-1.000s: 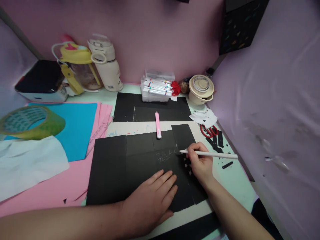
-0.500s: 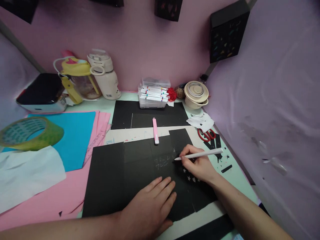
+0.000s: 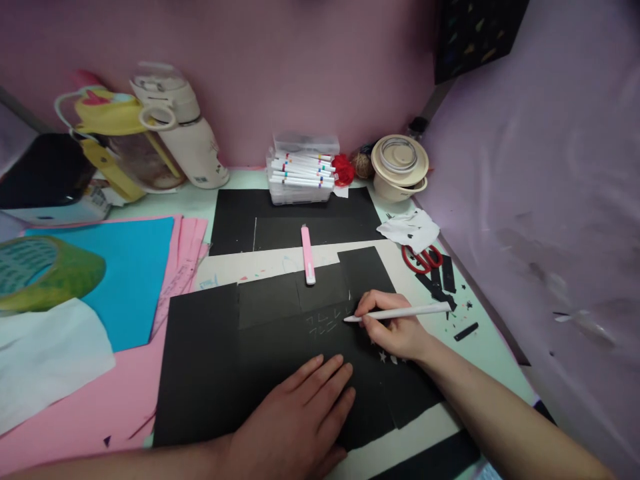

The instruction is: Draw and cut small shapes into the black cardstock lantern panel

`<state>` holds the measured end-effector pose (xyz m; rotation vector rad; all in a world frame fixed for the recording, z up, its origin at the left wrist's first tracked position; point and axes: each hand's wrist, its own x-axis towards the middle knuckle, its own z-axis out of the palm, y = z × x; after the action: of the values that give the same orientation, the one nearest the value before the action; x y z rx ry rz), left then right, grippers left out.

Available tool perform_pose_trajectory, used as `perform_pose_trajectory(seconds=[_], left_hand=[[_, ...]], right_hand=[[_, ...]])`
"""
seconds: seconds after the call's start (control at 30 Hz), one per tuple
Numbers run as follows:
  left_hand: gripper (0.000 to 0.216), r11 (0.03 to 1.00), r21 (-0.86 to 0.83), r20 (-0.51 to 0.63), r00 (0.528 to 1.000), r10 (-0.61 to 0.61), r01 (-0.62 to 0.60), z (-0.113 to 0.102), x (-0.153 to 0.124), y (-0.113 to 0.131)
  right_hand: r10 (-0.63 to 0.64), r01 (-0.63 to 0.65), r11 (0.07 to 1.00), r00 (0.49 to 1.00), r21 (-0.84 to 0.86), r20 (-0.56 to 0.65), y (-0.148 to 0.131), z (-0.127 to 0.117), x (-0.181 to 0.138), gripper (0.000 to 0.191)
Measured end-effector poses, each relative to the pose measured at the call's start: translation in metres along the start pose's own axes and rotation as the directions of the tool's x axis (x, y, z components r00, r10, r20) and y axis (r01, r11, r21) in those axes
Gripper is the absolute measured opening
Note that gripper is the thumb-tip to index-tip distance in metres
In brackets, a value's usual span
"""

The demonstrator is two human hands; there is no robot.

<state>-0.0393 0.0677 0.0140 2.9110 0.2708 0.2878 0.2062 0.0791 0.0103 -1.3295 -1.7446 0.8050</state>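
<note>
Right hand point(image 3: 395, 330) pinches a white pen point(image 3: 400, 312), tip on the black sheet point(image 3: 210, 360) near centre, left hand point(image 3: 295, 413) flat pinning it; looks mid-lettering, next stroke needs a steady sheet.

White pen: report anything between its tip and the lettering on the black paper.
Nothing visible. The right hand holds the white pen, tip at the right end of the lettering; the left hand lies flat on the black paper, below the writing.
</note>
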Motion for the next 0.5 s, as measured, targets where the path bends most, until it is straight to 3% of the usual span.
perform_pose_trajectory(seconds=[0.5], left_hand=[[0.045,1.0,0.025,-0.01,1.0,0.002,-0.001,-0.002,0.0007,-0.0001]], right_hand=[[0.037,-0.037,0.997,0.999,-0.066,0.003,-0.0019,0.0012,0.0,0.009]])
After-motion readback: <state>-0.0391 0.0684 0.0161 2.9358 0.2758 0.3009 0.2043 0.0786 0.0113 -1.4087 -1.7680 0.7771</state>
